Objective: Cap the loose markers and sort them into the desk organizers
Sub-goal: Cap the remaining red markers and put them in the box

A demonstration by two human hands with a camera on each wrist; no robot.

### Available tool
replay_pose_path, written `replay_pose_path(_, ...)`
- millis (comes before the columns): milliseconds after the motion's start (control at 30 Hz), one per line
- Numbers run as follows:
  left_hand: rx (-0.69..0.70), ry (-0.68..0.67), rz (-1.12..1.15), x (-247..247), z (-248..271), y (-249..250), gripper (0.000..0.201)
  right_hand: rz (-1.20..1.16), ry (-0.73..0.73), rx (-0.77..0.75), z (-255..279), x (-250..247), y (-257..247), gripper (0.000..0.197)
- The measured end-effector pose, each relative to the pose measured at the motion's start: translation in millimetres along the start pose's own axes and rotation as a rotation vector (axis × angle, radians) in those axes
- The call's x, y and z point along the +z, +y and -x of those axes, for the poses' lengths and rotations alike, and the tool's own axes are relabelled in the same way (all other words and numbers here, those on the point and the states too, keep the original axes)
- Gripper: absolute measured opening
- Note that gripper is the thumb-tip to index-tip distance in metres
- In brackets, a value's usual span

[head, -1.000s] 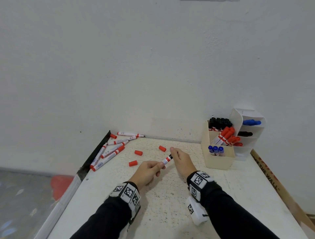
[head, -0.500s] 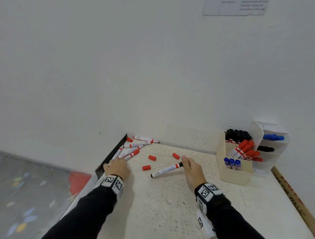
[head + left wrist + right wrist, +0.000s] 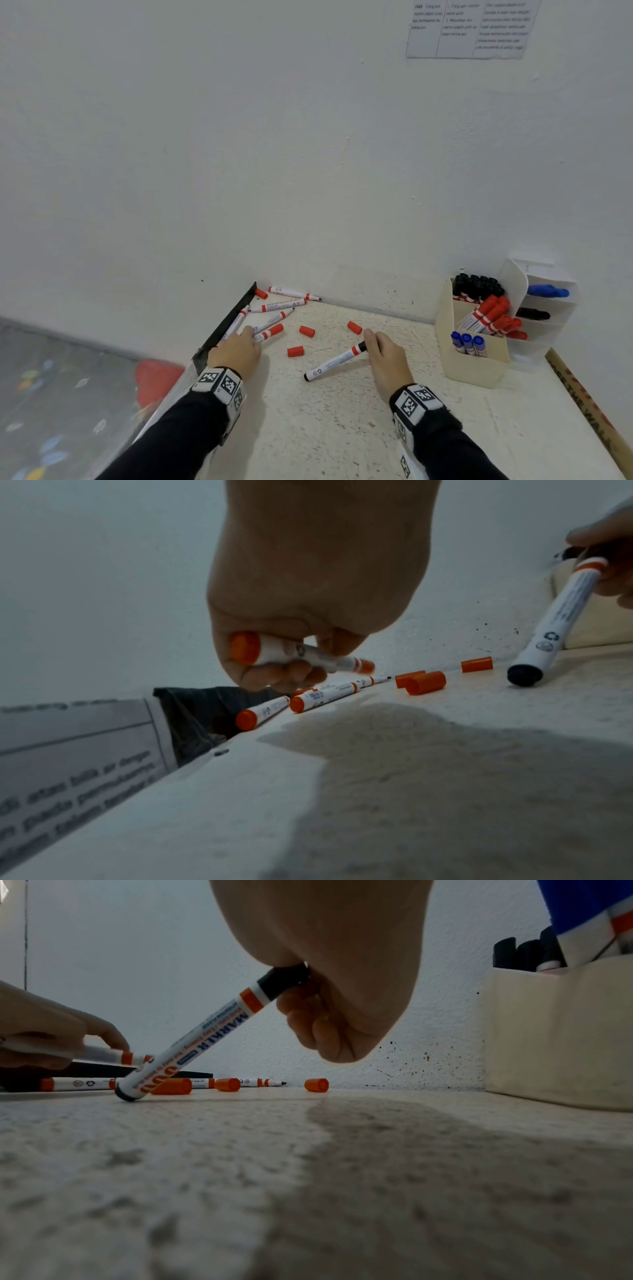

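R hand [image 3: 385, 359] sits nearest, fingers [image 3: 308, 1023] curled round the black cap end of a black-capped marker [image 3: 337, 361]; its butt rests on the counter [image 3: 342, 428], barrel tilted up toward the hand. It looks capped already, so the step in hand is prob. stowing it while the other hand fetches the next one. Judgement: lift the butt clear before swinging right, else it drags across the rough top and could knock a loose red cap [image 3: 295, 351] just beside it.

L hand [image 3: 236, 349] is further left, near the counter's edge, fingers [image 3: 284, 673] wrapped round an uncapped red marker [image 3: 294, 653] raised a little above the pile of loose red markers [image 3: 274, 308]. Keep the nib end pointing away from the palm & pick a cap w/ its open end facing the nib. Two more red caps [image 3: 306, 331] lie between the hands; one more sits by the wall.

Further right, the cream organizer [image 3: 479, 366] holds blue markers in front, red ones leaning mid, black ones at the back. The black-capped one prob. belongs in that back section: go in from above, past the leaning reds. Behind it a white tiered organizer [image 3: 548, 308] holds a blue, a black & a red marker lying flat.
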State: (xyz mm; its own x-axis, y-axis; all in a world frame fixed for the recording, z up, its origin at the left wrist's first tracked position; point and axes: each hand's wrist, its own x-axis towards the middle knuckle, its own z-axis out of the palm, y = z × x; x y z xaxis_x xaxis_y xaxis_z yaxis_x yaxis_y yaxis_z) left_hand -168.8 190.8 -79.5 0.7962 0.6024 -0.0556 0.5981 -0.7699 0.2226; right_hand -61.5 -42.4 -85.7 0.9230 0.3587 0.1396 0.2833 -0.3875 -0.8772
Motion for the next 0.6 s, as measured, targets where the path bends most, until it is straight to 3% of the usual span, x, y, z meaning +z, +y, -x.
replay_pose_path(167, 0.114, -0.03, -0.021, 0, 2, 4, 0.035, -0.033, 0.024, 0.001, -2, 0, 1, 0.036)
replay_pose_path(367, 0.057, -0.059, 0.091, 13, 1, 22, 0.027, -0.033, 0.035, 0.001, -2, -1, 2, 0.036)
replay_pose_path(467, 0.153, -0.038, 0.058, 15, -1, 27, 0.035, -0.044, 0.039, 0.0, -3, -1, 2, 0.036)
replay_pose_path(600, 0.139, -0.028, 0.112, 19, -10, 31, 0.035, -0.033, 0.047, -0.002, -5, 1, 6, 0.034)
